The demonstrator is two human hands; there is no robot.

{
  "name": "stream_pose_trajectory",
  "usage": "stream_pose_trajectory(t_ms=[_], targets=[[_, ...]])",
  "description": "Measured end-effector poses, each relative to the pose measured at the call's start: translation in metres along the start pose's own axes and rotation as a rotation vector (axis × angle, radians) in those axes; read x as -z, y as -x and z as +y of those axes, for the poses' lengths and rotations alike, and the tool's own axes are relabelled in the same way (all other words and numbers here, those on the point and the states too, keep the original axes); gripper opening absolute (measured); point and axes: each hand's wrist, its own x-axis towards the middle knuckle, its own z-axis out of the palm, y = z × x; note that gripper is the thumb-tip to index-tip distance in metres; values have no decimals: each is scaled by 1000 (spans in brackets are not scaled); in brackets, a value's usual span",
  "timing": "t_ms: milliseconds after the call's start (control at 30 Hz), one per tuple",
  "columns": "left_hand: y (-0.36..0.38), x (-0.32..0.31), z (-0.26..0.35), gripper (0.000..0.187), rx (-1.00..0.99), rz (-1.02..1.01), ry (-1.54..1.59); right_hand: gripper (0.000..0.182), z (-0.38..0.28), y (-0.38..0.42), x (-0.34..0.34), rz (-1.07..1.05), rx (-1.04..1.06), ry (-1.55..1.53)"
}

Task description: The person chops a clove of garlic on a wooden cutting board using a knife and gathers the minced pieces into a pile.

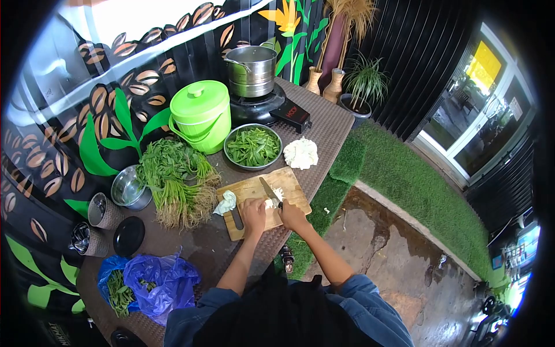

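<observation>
A wooden cutting board lies at an angle near the table's front edge. My right hand is closed round the handle of a knife, whose blade points up and left over the board. On the board, my left hand presses beside white chopped pieces, fingers together; what they hold is too small to make out. A pale crumpled piece rests at the board's left edge. Behind the board are a bowl of cut green leaves and a white cauliflower-like heap.
Rooted greens lie left of the board. Behind stand a lidded green bucket and a steel pot on a black stove. An empty metal bowl, black lid and blue plastic bags are at left.
</observation>
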Motion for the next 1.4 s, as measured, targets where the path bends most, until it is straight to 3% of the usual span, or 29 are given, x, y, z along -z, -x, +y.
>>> stream_pose_trajectory(t_ms=[100,200,267,300,500,600,667,800,833,900,1033,1167,1233,1333,1400], targets=[[-5,-6,-5,13,160,-63,246,37,2,-4,0,10,25,-5],[-3,-8,-11,15,124,-118,359,35,-4,0,-4,15,6,-23],[0,-5,-11,17,-57,-94,270,35,-7,1,-8,23,-15,0],[0,-6,-14,17,-57,-95,269,35,-10,1,-7,22,-15,0],[2,-9,-11,19,248,-172,344,32,-25,3,0,16,-32,25],[6,-5,-2,19,202,-96,354,30,-33,11,-11,80,-38,83],[6,-5,1,19,-9,20,177,28,-40,20,-23,186,-105,5],[5,-2,-2,18,-88,16,126,25,-27,7,-53,396,29,106],[6,-4,-5,19,-81,0,171,25,-28,6,-48,395,27,104],[11,-4,-6,19,-71,-24,218,29,-26,3,-27,130,-48,-1],[8,0,-5,20,-86,-64,200,33,-28,6,2,9,-54,-16],[11,-8,-14,21,-87,-65,217,33,-33,21,-15,28,-47,60],[10,-5,-10,21,-90,-60,202,31,-36,23,-31,195,-108,18],[7,-3,-9,21,-90,-50,195,28,-35,14,-41,266,-44,44],[11,-4,-10,21,-85,-54,208,29,-32,3,-37,213,-58,28]])
